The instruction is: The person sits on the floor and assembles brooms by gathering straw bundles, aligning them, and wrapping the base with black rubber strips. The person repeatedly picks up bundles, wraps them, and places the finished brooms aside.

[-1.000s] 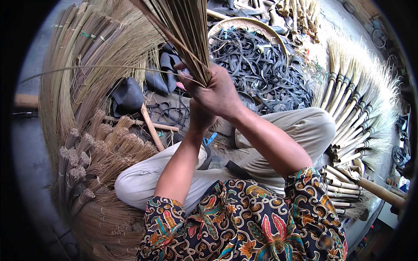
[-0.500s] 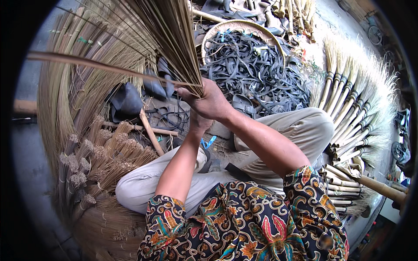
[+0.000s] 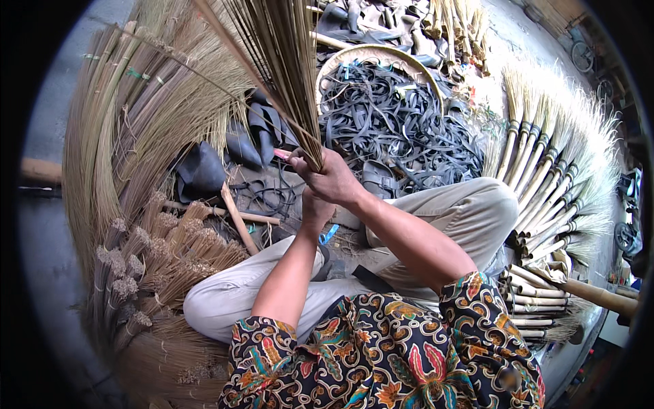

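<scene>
My right hand (image 3: 332,180) is closed round the narrow lower end of a bundle of long, thin brown-green plant stalks (image 3: 286,75). The bundle rises away from me and spreads toward the upper edge. Single stalks stand apart on its left side, one of them long and bent. Directly beneath the right hand is my left hand (image 3: 317,208), pressed close against it. Its fingers are hidden behind the right hand, so its grip does not show. A small pink piece (image 3: 281,154) sticks out to the left by the right thumb; its kind is unclear.
A round woven tray (image 3: 381,53) heaped with black rubber strips (image 3: 388,112) lies ahead. Long stalk bundles (image 3: 116,116) and shorter tied bundles (image 3: 184,245) lie left. Finished brooms (image 3: 538,163) fan out at the right. Black rubber pieces (image 3: 201,167) and a wooden stick (image 3: 237,218) lie near my left knee.
Both hands have come slightly nearer to me with the bundle, which stands more upright. The stray stalk that stretched almost level to the left has swung upward. The pink piece has come into view.
</scene>
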Demonstrator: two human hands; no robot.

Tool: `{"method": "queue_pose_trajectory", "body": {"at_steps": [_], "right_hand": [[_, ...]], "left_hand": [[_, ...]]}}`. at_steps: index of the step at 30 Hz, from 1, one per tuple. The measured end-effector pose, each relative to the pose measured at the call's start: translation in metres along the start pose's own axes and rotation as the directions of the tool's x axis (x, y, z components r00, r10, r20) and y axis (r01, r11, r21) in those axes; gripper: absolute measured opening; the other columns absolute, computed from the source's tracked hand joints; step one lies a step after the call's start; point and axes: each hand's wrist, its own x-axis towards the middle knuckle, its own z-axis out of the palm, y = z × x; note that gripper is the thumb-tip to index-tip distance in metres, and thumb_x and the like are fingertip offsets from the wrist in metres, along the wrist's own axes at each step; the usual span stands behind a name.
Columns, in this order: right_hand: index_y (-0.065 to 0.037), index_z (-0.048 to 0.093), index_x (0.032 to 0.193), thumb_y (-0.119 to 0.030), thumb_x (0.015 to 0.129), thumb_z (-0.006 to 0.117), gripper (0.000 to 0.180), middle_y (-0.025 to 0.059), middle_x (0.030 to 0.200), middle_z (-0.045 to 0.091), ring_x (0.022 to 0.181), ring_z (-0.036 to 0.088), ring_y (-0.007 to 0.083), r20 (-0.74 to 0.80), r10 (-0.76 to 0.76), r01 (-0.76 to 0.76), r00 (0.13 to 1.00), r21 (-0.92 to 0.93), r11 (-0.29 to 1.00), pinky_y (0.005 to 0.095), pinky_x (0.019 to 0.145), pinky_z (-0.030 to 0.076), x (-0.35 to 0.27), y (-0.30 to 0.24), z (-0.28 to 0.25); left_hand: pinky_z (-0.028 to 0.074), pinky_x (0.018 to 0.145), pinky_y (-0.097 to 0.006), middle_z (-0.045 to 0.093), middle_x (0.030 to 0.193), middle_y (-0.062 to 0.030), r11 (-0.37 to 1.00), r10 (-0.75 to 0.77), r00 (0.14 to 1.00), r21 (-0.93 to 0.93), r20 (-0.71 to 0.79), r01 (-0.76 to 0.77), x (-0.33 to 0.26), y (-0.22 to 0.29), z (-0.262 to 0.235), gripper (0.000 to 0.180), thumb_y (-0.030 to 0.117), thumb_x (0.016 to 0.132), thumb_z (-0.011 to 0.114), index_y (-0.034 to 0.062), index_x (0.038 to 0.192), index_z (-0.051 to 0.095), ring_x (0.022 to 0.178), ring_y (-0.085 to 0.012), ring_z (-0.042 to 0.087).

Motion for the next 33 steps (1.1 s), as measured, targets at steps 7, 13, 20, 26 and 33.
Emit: {"method": "queue_pose_trajectory", "body": {"at_steps": [7,13,20,26,33], "right_hand": [[-0.003,0.067,0.101,-0.026,0.107,0.061,0.024,-0.0044,0.071,0.055,0.062,0.052,0.0065,-0.08,0.218,-0.206,0.973,0.139,0.969,0.0259,0.055,0.043,0.018,-0.019,-0.015],[0.002,0.053,0.145,-0.026,0.1,0.073,0.057,0.0032,0.082,0.065,0.069,0.066,0.0127,-0.007,0.178,-0.146,0.984,0.539,0.83,0.0263,0.066,0.057,0.029,-0.045,-0.047],[0.001,0.067,0.124,-0.026,0.101,0.073,0.036,-0.0012,0.057,0.053,0.044,0.049,0.0083,-0.13,0.494,-0.381,0.86,0.482,0.789,0.0263,0.041,0.038,0.027,-0.048,-0.02],[-0.004,0.066,0.12,-0.032,0.102,0.07,0.034,-0.0046,0.055,0.046,0.042,0.043,0.0091,0.114,0.526,-0.452,0.843,0.68,0.577,0.0284,0.041,0.037,0.025,-0.048,-0.015],[-0.004,0.067,0.123,-0.034,0.099,0.074,0.039,-0.0033,0.067,0.051,0.056,0.053,0.0105,-0.033,0.548,-0.351,0.836,0.735,0.58,0.0282,0.054,0.047,0.024,-0.032,0.002]], "left_hand": [[0.054,0.08,-0.046,0.073,0.095,-0.0224,0.892,-0.448,0.885,0.007,0.127,0.451,-0.011,0.033,-0.002,0.028,0.027,0.091,0.077,0.0046,0.106,0.069,0.093,-0.0402,0.072],[0.051,0.065,-0.036,0.057,0.069,-0.0036,0.824,-0.413,0.779,-0.171,0.471,0.54,0.014,0.088,-0.035,0.027,0.022,0.092,0.076,0.003,0.083,0.06,0.068,-0.0137,0.06],[0.053,0.06,-0.039,0.068,0.076,-0.0112,0.981,-0.187,0.982,-0.051,-0.005,0.187,0.036,0.162,-0.046,0.025,0.02,0.09,0.075,0.0035,0.103,0.062,0.064,-0.028,0.066],[0.055,0.064,-0.04,0.07,0.077,-0.0129,0.764,-0.512,0.686,-0.092,0.517,0.639,0.044,0.166,-0.077,0.027,0.025,0.09,0.075,0.0006,0.095,0.067,0.071,-0.024,0.07],[0.056,0.073,-0.045,0.071,0.087,-0.0185,0.867,-0.492,0.786,0.137,0.374,0.478,0.044,0.165,-0.081,0.03,0.021,0.092,0.069,0.0028,0.115,0.065,0.082,-0.0334,0.072]]}}
